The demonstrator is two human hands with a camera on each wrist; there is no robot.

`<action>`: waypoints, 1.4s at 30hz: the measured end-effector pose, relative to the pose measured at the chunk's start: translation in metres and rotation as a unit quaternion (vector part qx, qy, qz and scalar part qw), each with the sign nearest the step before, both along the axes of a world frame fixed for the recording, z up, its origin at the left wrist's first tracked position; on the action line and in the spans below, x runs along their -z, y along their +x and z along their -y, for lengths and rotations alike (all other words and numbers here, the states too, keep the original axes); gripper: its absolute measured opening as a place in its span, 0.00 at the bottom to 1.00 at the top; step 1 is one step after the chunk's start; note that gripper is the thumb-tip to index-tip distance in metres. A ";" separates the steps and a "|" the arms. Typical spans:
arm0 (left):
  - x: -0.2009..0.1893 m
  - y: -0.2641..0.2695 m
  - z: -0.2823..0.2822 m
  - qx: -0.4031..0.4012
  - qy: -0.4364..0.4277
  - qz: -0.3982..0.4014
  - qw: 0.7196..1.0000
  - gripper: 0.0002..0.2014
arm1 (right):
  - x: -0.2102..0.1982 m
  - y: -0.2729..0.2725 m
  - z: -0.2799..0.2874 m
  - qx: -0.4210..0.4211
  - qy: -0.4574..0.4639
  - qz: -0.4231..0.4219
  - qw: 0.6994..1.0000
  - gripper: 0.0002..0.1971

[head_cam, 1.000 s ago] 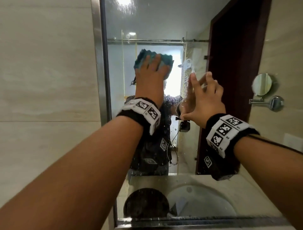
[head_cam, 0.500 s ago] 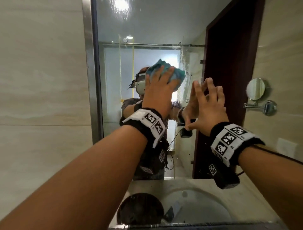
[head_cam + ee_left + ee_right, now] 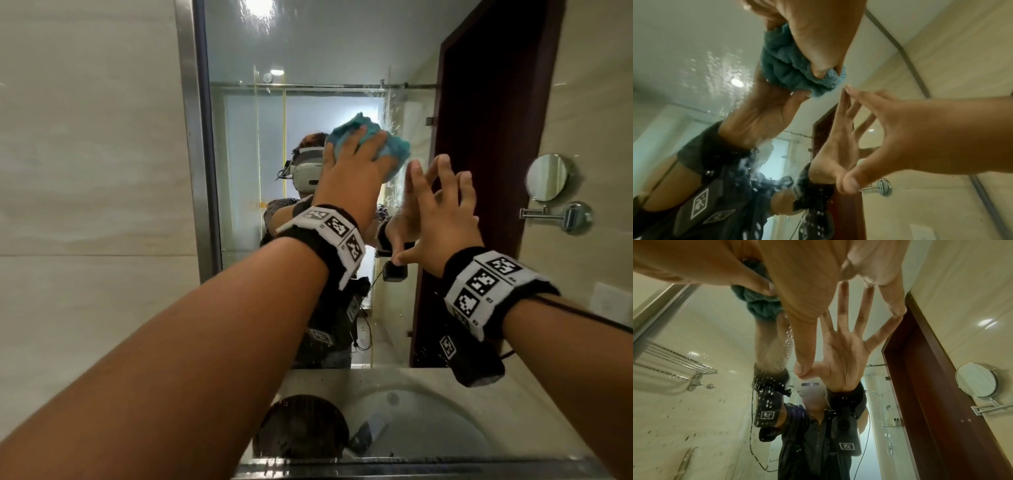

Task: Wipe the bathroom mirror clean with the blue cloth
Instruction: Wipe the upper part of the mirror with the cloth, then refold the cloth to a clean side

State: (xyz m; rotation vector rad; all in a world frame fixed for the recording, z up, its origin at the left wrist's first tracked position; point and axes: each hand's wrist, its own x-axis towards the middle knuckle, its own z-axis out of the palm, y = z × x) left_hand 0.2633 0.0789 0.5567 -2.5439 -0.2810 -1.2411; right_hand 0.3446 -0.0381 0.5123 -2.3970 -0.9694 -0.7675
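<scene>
**Glass under a blue cloth: wiping in the middle of the pane**

Glass is the landmark for all that follows: the bathroom mirror (image 3: 342,51), a tall flat pane with a brushed metal frame (image 3: 191,137) down its left edge and pale, glossy stone tile (image 3: 85,171) left of that.

Near the middle of the mirror, the left hand (image 3: 352,171) presses the blue cloth (image 3: 394,145) flat against the glass. Its fingers (image 3: 349,140) lie straight and slightly fanned over the wad, and the left wrist view shows the thumb tucked under the cloth's lower edge. The cloth is thick, nubbly terry, bunched into a soft pad rather than folded square.

To do this stroke well, I judge it best to keep the palm flat so the pad meets the glass evenly, overlap each pass, and turn the wad to a drier face once it smears. Droplets (image 3: 719,68) speckle the mirror below and beside the cloth, so much of the pane looks unwiped; working top to bottom would keep runs from crossing cleaned glass.

Just right of the cloth, the right hand (image 3: 442,219) braces on the mirror with its fingers (image 3: 892,293) spread wide, only the tips and the thumb touching. Those tips will probably leave prints to wipe last.

Right of the mirror, a round chrome shaving mirror (image 3: 548,178) stands out from the tile on a jointed arm. Below the mirror lies a smooth white basin (image 3: 428,421).
</scene>
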 end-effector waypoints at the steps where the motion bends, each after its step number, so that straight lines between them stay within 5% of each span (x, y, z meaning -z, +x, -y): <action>1: 0.001 0.002 0.002 -0.001 -0.007 0.001 1.000 0.36 | 0.000 0.001 0.000 0.002 0.000 0.002 1.000 0.72; 4: 0.031 -0.001 -0.001 -0.002 0.040 -0.029 0.999 0.32 | 0.001 0.004 -0.001 0.000 0.001 0.002 1.000 0.71; 10: 0.111 -0.033 -0.017 -0.009 0.100 -0.213 0.972 0.28 | 0.002 0.003 0.001 -0.007 -0.002 0.010 1.000 0.70; 16: 0.107 -0.059 -0.025 -0.036 0.106 -0.288 0.951 0.24 | 0.006 -0.005 0.002 -0.010 -0.020 -0.006 1.000 0.67; 19: 0.102 -0.070 -0.016 -0.031 0.056 -0.258 0.964 0.24 | 0.018 -0.020 0.010 -0.067 0.001 -0.058 0.996 0.57; 22: 0.108 -0.086 -0.015 0.059 -0.068 -0.142 0.986 0.22 | 0.031 -0.043 0.023 -0.153 0.043 -0.058 0.986 0.37; 24: 0.111 -0.101 -0.013 0.119 -0.169 -0.072 0.976 0.22 | 0.040 -0.058 0.031 -0.217 0.065 -0.120 0.967 0.25; 27: 0.115 -0.122 -0.006 0.159 -0.284 -0.047 0.944 0.25 | 0.053 -0.077 0.037 -0.304 0.044 -0.225 0.925 0.27; 31: 0.116 -0.142 -0.002 0.184 -0.329 -0.077 0.923 0.30 | 0.068 -0.101 0.035 -0.387 -0.005 -0.253 0.887 0.29; 38: 0.118 -0.163 0.003 0.190 -0.327 -0.075 0.923 0.33 | 0.073 -0.117 0.026 -0.321 0.027 -0.194 0.927 0.12; 42: 0.119 -0.172 -0.002 0.187 -0.335 -0.052 0.922 0.22 | 0.071 -0.115 0.026 -0.277 0.035 -0.175 0.944 0.09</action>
